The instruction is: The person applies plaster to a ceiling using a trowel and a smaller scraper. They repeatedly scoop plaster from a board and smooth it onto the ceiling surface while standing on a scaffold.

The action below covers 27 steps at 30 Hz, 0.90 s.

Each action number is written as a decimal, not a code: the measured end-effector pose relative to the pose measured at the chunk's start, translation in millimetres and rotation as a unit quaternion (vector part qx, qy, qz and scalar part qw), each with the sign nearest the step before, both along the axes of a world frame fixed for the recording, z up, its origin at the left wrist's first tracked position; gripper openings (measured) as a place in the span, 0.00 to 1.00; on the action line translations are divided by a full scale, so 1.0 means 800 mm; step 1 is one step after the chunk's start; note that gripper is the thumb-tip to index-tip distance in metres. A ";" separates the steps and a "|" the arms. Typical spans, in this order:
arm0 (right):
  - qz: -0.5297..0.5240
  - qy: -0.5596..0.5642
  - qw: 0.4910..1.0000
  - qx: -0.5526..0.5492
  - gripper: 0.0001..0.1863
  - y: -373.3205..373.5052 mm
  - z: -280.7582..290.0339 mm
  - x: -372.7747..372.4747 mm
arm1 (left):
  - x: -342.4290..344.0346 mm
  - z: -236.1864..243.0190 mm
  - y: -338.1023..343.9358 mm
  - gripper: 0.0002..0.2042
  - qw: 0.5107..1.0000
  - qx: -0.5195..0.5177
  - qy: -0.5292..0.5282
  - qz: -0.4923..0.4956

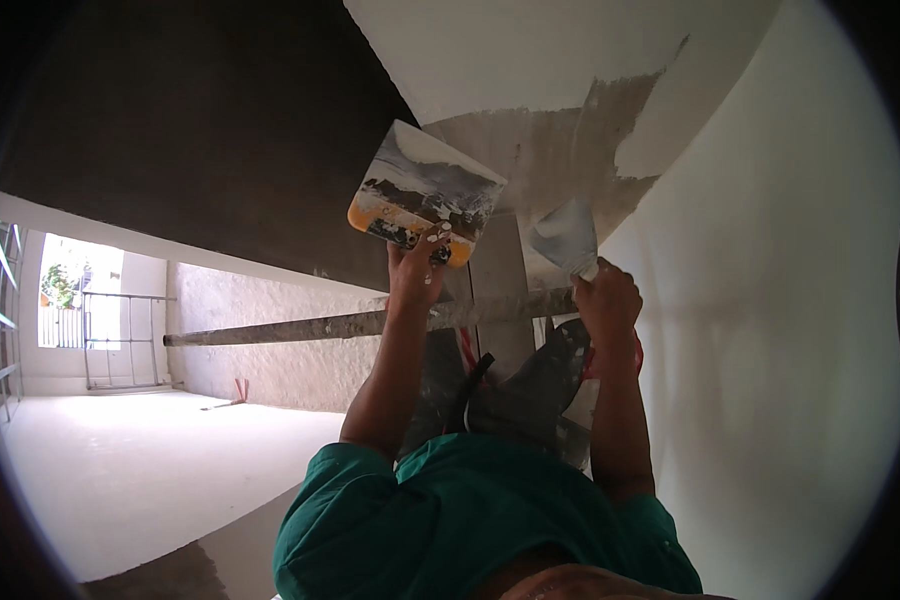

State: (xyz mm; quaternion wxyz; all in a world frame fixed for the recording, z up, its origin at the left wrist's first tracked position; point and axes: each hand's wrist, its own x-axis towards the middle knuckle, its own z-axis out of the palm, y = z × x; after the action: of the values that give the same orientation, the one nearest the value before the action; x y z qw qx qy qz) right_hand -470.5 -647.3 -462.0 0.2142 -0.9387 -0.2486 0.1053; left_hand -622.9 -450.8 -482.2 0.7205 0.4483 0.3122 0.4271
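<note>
My left hand [417, 268] is closed round the handle side of a wide putty knife [432, 180]. Its broad blade is smeared with white and grey filler, and its grip edge is orange and black. White filler also dots my fingers. My right hand [608, 300] grips a smaller putty knife [567, 238], its metal blade pointing up and to the left. Ahead of both blades lies a bare grey-brown patch [540, 145] within a white coated surface [490, 55]. Neither blade can be clearly seen touching it.
A filler-spattered bar [300, 328] runs crosswise below my hands. At the right rises a smooth white wall [770, 330]. A dark surface [190, 140] fills the upper left. Farther off at the left stand a metal frame [125, 340] and a bright window [65, 290].
</note>
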 end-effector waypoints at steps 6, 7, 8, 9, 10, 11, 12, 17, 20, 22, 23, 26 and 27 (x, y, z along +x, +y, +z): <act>0.080 0.065 0.994 0.027 0.17 0.039 0.034 0.006 | -0.038 -0.036 0.001 0.24 0.844 0.453 0.273 -0.088; 0.088 0.046 0.995 0.020 0.17 0.045 0.030 0.005 | -0.041 -0.028 -0.004 0.23 0.708 0.601 0.360 -0.093; 0.097 0.028 0.995 0.012 0.16 0.046 0.027 0.004 | -0.040 -0.041 -0.006 0.21 0.703 0.611 0.354 -0.088; 0.097 0.037 0.994 0.026 0.16 0.051 0.028 0.003 | -0.038 -0.047 -0.010 0.21 0.864 0.443 0.197 -0.135; 0.097 0.045 0.994 0.039 0.15 0.054 0.029 0.002 | -0.035 -0.054 -0.018 0.21 0.955 0.241 0.021 -0.172; 0.097 0.053 0.993 0.051 0.15 0.057 0.030 0.000 | -0.038 -0.060 -0.015 0.20 0.945 0.272 0.045 -0.178; 0.101 0.036 0.992 0.063 0.14 0.058 0.032 0.000 | -0.040 -0.067 -0.011 0.19 0.933 0.301 0.068 -0.184; 0.072 0.018 0.996 0.059 0.19 0.039 -0.002 0.023 | -0.029 -0.019 0.048 0.12 0.916 0.369 0.144 -0.061; -0.028 0.056 0.998 0.012 0.19 0.014 -0.027 0.015 | -0.027 -0.005 0.099 0.10 0.985 0.154 0.026 0.073; -0.042 0.020 0.999 -0.017 0.19 0.003 -0.044 -0.006 | -0.006 0.007 0.137 0.10 0.965 0.203 0.106 0.125; -0.048 0.001 0.999 -0.026 0.19 0.004 -0.046 -0.013 | 0.005 0.001 0.157 0.10 0.934 0.306 0.115 0.144; -0.054 -0.027 0.998 -0.026 0.18 0.004 -0.064 -0.014 | 0.021 -0.061 0.197 0.12 0.849 0.466 0.191 0.160; -0.057 -0.051 0.997 -0.024 0.18 0.003 -0.075 -0.014 | 0.028 -0.066 0.203 0.13 0.853 0.464 0.181 0.154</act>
State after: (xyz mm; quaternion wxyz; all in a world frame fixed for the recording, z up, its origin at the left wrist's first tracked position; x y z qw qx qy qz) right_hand -482.0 -645.0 -522.0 0.1839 -0.9604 -0.2028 0.0509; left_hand -600.6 -288.3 -534.7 0.2843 0.7461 0.2675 0.5394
